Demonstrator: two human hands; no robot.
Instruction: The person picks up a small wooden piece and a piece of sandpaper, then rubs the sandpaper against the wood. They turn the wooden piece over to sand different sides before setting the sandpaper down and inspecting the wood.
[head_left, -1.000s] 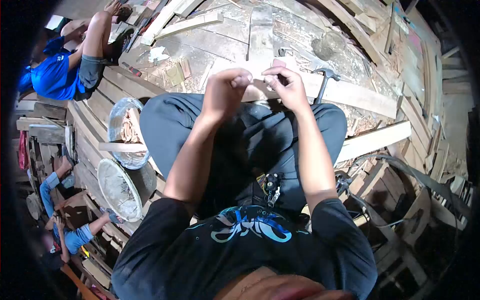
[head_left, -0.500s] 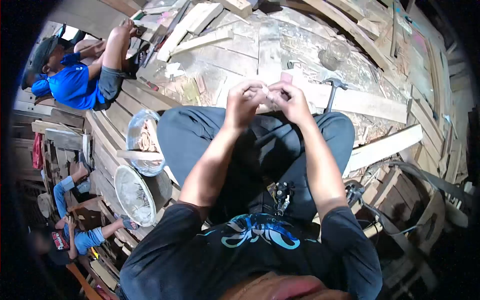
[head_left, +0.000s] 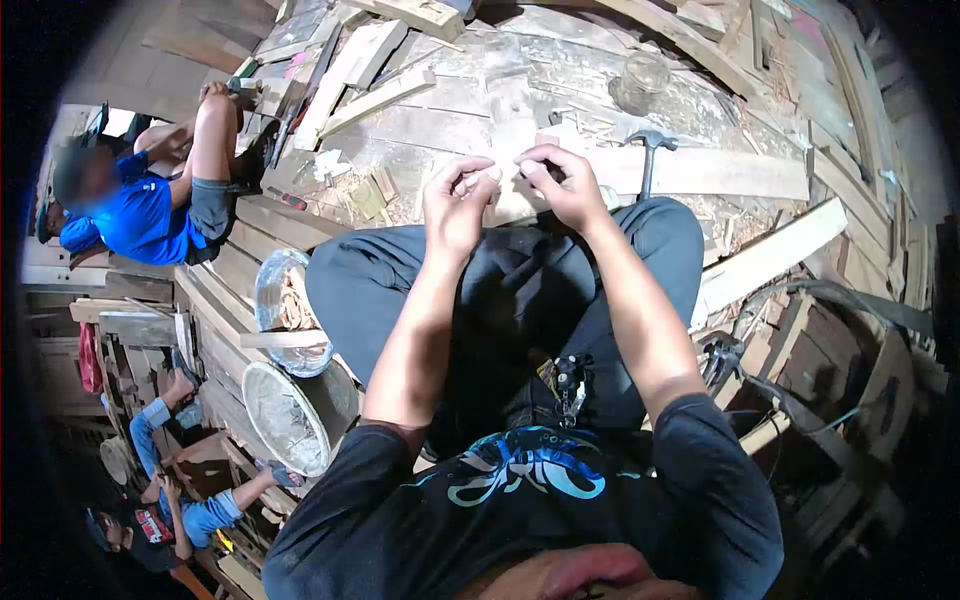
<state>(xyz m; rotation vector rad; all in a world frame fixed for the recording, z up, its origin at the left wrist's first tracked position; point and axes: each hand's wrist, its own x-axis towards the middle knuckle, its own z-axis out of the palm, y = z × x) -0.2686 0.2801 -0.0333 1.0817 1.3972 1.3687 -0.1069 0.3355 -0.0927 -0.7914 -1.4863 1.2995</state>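
Note:
My left hand point(head_left: 458, 208) is raised above my lap, its fingers curled and the thumb pressed against them. Across a small gap, my right hand point(head_left: 566, 188) has thumb and forefinger brought together in a pinch. If either hand has something between its fingertips, it is too small and too washed out by glare to name. Right of my right hand, a claw hammer point(head_left: 650, 152) rests with its head on a pale plank point(head_left: 735, 174) and its handle toward my knee. A small reddish piece point(head_left: 547, 139) lies just beyond my hands.
Left of my knee stand a clear tub point(head_left: 264, 300) of wood scraps and a grey bucket point(head_left: 322, 440). A glass jar point(head_left: 642, 82) and several timber offcuts point(head_left: 380, 102) lie ahead. One person in blue point(head_left: 150, 215) sits at left; another person point(head_left: 165, 525) sits below.
My hands were together at the fingertips and have drawn apart, the left moving left. The view has shifted slightly, and the hammer and plank stay put.

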